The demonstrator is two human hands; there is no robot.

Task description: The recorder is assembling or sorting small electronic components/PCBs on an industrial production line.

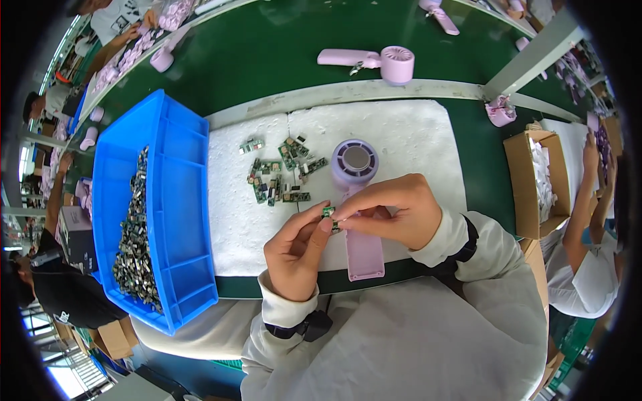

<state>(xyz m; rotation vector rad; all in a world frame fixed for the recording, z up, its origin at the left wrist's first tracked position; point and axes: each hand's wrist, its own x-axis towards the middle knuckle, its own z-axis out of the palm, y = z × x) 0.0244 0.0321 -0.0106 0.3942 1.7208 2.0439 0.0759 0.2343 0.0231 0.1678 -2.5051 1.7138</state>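
Head camera: your left hand (293, 252) and right hand (401, 211) hold a small green circuit board (328, 211) pinched between them. Under your grip lies a lilac handheld fan (365, 257), its round head (355, 160) just beyond; loose circuit boards (287, 154) lie beyond and left on white foam (414, 134), and a blue bin (187, 200) stands farther left.

A: What's unreadable?
B: Circuit board (328, 212): mostly covered by fingertips of left hand (294, 252) and right hand (396, 215). Face detail too small.
A: Lilac fan (365, 255) on the foam?
B: Part of handle's behind right hand.
A: Blue bin (180, 200)?
B: Individual parts (136, 260) too small to identify.
A: Edges?
B: Far fan (444, 21) cropped at top; right-side co-worker (593, 277) cut by dark rim.
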